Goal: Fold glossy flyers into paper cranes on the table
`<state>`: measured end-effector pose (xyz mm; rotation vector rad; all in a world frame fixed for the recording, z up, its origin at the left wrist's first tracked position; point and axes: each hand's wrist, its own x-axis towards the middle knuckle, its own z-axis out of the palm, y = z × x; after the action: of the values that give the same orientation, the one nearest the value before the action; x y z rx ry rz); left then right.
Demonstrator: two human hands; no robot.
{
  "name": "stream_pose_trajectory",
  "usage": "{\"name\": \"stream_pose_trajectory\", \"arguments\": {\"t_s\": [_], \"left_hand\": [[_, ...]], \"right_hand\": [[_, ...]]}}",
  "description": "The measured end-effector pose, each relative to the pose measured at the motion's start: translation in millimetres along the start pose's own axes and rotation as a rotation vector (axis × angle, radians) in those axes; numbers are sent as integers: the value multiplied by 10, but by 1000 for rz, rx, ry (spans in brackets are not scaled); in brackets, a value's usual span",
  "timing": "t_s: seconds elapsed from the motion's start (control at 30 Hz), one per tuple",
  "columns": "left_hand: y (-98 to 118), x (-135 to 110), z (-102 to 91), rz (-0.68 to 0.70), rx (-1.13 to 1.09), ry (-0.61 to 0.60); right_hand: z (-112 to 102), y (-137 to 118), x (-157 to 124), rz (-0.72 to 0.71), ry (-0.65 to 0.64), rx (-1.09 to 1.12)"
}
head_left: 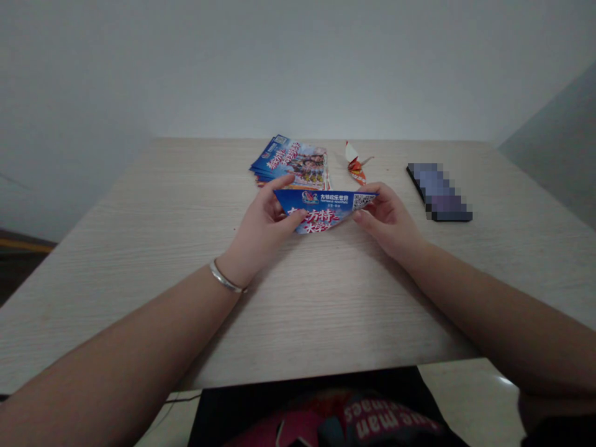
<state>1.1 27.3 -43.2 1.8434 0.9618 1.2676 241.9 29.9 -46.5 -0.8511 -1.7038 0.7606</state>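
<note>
Between my two hands, just above the table, is a folded blue flyer (326, 214) with red and white lettering and a QR code at its right corner. Its top edge is straight and its lower edge narrows toward the middle. My left hand (267, 223), with a silver bracelet on the wrist, pinches the left end, thumb in front. The right end sits between the thumb and fingers of my right hand (386, 220). Some fingertips are hidden behind the paper.
Behind the flyer lies a fanned stack of similar flyers (293, 158). An orange and white folded paper crane (356, 166) stands to its right. Farther right a dark phone (440, 192) lies on the pale wooden table (186, 186), which meets a wall at the back.
</note>
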Motion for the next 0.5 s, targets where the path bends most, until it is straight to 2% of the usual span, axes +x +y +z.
{"name": "stream_pose_trajectory", "arguments": {"t_s": [0.17, 0.27, 0.37, 0.5], "left_hand": [[54, -6, 7, -87, -30, -63], [76, -11, -14, -92, 28, -150], [101, -11, -65, 19, 134, -260], [125, 15, -137, 281, 291, -409]], "right_hand": [[17, -56, 14, -13, 12, 10], [19, -34, 20, 24, 6, -2], [11, -4, 18, 114, -21, -12], [7, 5, 15, 209, -46, -22]]}}
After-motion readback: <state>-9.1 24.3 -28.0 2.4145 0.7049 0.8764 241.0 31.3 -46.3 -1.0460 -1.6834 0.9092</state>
